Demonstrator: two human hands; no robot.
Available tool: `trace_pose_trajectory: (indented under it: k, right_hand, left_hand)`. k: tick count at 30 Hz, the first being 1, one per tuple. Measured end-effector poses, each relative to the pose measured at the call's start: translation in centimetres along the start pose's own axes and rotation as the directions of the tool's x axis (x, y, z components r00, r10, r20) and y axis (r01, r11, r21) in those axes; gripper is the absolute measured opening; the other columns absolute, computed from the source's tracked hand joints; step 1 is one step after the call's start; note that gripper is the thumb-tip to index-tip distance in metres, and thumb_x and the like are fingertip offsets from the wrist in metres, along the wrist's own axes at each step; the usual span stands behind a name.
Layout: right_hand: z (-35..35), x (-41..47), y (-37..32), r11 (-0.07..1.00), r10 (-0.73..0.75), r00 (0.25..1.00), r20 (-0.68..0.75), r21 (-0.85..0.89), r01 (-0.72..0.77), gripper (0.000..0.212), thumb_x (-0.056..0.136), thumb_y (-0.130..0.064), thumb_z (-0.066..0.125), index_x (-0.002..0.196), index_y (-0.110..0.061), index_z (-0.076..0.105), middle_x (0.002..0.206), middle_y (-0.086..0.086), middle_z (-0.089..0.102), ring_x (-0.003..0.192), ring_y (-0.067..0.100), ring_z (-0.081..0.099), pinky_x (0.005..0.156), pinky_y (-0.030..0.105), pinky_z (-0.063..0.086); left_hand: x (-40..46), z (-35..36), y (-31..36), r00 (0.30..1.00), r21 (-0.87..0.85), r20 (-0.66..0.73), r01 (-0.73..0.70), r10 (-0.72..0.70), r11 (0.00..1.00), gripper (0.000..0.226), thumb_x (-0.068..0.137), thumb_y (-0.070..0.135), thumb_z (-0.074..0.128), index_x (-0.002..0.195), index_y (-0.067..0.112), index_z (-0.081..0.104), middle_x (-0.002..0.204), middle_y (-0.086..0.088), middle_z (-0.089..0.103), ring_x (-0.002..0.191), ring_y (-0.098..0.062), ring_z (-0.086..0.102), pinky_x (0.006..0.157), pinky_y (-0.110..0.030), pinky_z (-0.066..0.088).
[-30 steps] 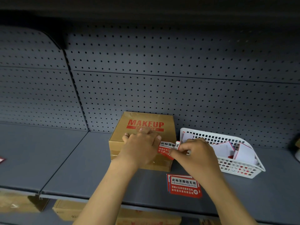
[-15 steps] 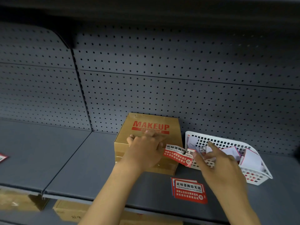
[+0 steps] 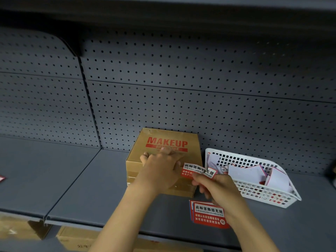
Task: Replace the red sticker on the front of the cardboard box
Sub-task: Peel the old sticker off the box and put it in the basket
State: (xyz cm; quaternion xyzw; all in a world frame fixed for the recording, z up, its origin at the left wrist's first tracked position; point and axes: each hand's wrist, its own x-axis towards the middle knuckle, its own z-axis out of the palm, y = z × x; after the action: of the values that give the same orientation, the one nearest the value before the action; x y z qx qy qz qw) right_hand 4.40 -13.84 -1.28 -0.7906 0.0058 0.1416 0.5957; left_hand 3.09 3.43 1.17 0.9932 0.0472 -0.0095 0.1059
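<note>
A brown cardboard box [image 3: 160, 140] printed "MAKEUP" in red sits on the grey shelf against the pegboard. My left hand [image 3: 161, 168] lies flat on its top and front edge, fingers spread, pressing it down. A crumpled red and white sticker [image 3: 197, 170] sticks out at the box's front right corner. My right hand [image 3: 216, 186] pinches its lower right part between thumb and fingers. Whether the sticker's left end still clings to the box is hidden by my left hand. A small stack of fresh red stickers [image 3: 207, 213] lies flat on the shelf near the front edge.
A white plastic mesh basket [image 3: 254, 192] holding several white and red paper scraps stands right of the box. The grey shelf [image 3: 91, 188] stretches left, with a red label [image 3: 1, 178] at its far left edge. More cardboard boxes [image 3: 76, 238] sit on the shelf below.
My right hand let the sticker go and reached toward the basket, then came back and gripped the sticker lower down. My left hand stayed on the box. The view shifted left.
</note>
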Motion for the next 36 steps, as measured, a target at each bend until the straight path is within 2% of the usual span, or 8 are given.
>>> trace_pose_trajectory:
  k: [7,14,19,24,27,30,33,36]
  right_hand:
    - [0.9,-0.2,0.7,0.940,0.103,0.994,0.020,0.326,-0.104,0.029,0.077,-0.038,0.078,0.079,-0.009,0.082,0.056,-0.002,0.060,0.044,0.009,0.044,0.036,0.018,0.024]
    - [1.1,-0.5,0.5,0.933,0.080,0.997,-0.012,0.354,-0.071,0.026,0.080,-0.035,0.077,0.075,-0.010,0.082,0.054,-0.003,0.060,0.048,0.010,0.044,0.033,0.012,0.031]
    - [-0.5,-0.6,-0.1,0.993,0.044,0.999,0.007,0.105,-0.044,0.042,0.088,-0.048,0.064,0.075,-0.011,0.082,0.060,0.001,0.073,0.048,0.012,0.053,0.043,0.015,0.039]
    - [-2.0,-0.2,0.2,0.974,0.042,0.997,0.059,-0.227,-0.027,0.057,0.093,-0.061,0.048,0.127,-0.019,0.065,0.068,-0.003,0.079,0.044,0.012,0.061,0.055,0.017,0.048]
    - [-2.7,0.0,0.3,0.917,-0.057,0.998,-0.019,-0.397,0.045,0.053,0.090,-0.067,0.045,0.108,-0.026,0.074,0.060,-0.007,0.077,0.052,0.021,0.072,0.069,0.025,0.051]
    - [-3.5,0.4,0.3,0.918,-0.173,0.977,-0.123,-0.381,0.114,0.052,0.086,-0.067,0.051,0.119,-0.031,0.070,0.069,-0.009,0.077,0.046,0.003,0.066,0.062,0.023,0.048]
    - [-3.1,1.5,0.5,0.905,-0.243,0.969,-0.050,-0.370,0.208,0.059,0.080,-0.073,0.045,0.110,-0.029,0.072,0.093,-0.011,0.075,0.079,0.002,0.069,0.077,0.025,0.053]
    - [-2.5,2.5,0.8,0.912,-0.183,0.982,0.038,-0.367,0.184,0.049,0.090,-0.063,0.047,0.100,-0.023,0.072,0.094,-0.006,0.074,0.087,0.006,0.070,0.077,0.022,0.053]
  left_hand:
    - [0.0,-0.2,-0.1,1.000,-0.010,0.013,0.000,0.000,1.000,0.045,0.104,0.037,0.026,0.149,0.044,0.033,0.151,0.005,0.041,0.122,-0.035,0.056,0.111,-0.056,0.029]
    - [-0.1,-0.3,0.2,1.000,-0.032,0.015,0.012,-0.012,0.999,0.045,0.105,0.036,0.027,0.148,0.045,0.033,0.148,0.007,0.042,0.120,-0.034,0.055,0.110,-0.055,0.030]
    - [-0.2,-0.3,0.1,1.000,-0.037,0.015,0.011,-0.011,0.999,0.044,0.104,0.038,0.027,0.147,0.045,0.035,0.147,0.007,0.044,0.117,-0.030,0.056,0.110,-0.055,0.029]
    - [-0.1,-0.2,0.1,1.000,-0.033,0.010,0.001,-0.001,0.999,0.045,0.104,0.040,0.027,0.148,0.045,0.035,0.148,0.010,0.043,0.118,-0.029,0.057,0.111,-0.056,0.030]
    - [-0.1,-0.1,0.0,1.000,-0.039,0.008,-0.007,0.007,0.999,0.044,0.104,0.041,0.028,0.147,0.044,0.036,0.147,0.010,0.044,0.117,-0.026,0.059,0.112,-0.056,0.030]
    - [-0.1,0.0,0.1,1.000,-0.032,0.003,0.000,0.000,0.999,0.044,0.104,0.040,0.029,0.147,0.044,0.036,0.146,0.010,0.045,0.116,-0.027,0.059,0.111,-0.056,0.031]
    - [-0.1,0.0,0.3,1.000,-0.023,0.000,0.010,-0.010,1.000,0.044,0.104,0.040,0.029,0.147,0.044,0.037,0.146,0.010,0.044,0.115,-0.027,0.059,0.111,-0.056,0.031]
    - [-0.2,0.0,0.4,1.000,-0.005,0.006,0.018,-0.018,1.000,0.043,0.104,0.041,0.028,0.147,0.045,0.035,0.149,0.011,0.041,0.117,-0.028,0.058,0.112,-0.055,0.031]
